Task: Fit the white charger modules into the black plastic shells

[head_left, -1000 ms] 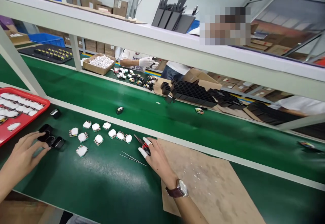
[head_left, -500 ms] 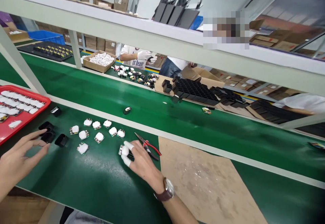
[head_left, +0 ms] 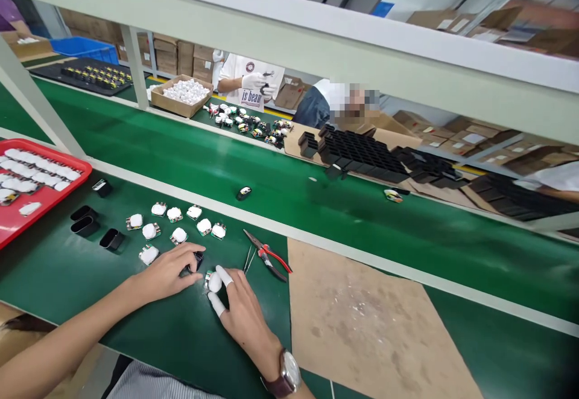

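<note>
My left hand (head_left: 174,269) is closed around a small black plastic case (head_left: 197,260), which its fingers partly cover. Just right of it, my right hand (head_left: 239,305) pinches a small circuit board with a white pad (head_left: 214,281) between thumb and forefinger, both in white finger cots. The two pieces are close together but apart. Several similar boards with white pads (head_left: 151,230) lie on the green bench behind my hands. Further left stand black cases with open tops, one of them (head_left: 111,239) by itself. Red-handled pliers (head_left: 266,254) and tweezers (head_left: 248,259) lie beyond my right hand.
A red tray (head_left: 67,172) with rows of white-padded boards sits at the left. A brown cardboard sheet (head_left: 362,320) covers the bench at right. Beyond a pale rail runs a green belt (head_left: 199,166). Across it are black cases (head_left: 362,151), a carton (head_left: 176,106) and co-workers.
My left hand has moved right from the group of black cases and now holds one beside my right hand. The right hand still holds the board, shifted slightly nearer me. The view has shifted.
</note>
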Motion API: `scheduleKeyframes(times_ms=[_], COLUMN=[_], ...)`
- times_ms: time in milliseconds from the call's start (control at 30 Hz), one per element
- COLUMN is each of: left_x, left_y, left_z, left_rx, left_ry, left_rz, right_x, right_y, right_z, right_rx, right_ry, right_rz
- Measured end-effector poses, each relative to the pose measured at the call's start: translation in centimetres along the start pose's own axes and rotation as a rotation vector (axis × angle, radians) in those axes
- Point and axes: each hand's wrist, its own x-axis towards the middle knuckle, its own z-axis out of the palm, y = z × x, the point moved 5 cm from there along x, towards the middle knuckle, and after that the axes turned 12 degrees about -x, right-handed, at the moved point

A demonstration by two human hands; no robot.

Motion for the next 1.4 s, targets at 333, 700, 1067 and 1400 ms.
scheduleKeyframes(times_ms=[333, 700, 1067, 1400], left_x=[-0.6, -0.3, -0.7, -0.4], left_y=[-1.3, -0.1, -1.3, -1.0], left_z=[0.7, 1.8, 3.7, 3.3], left_rx=[-0.134, -0.141, -0.204, 0.004], left_ry=[-0.045, -0.061, -0.130, -0.032], left_rz=[-0.105, -0.045, -0.152, -0.096], right_x=[1.4, 2.6, 0.6, 0.4], right_y=[-0.2, 0.2, 2.2, -1.2], right_z=[-3.0, -4.5, -0.8, -4.2], right_rx=[0.186, 0.071, 0.594, 0.069], right_ry=[0.151, 0.115, 0.133, 0.026], right_rz=[0.030, 0.012, 0.390, 0.065])
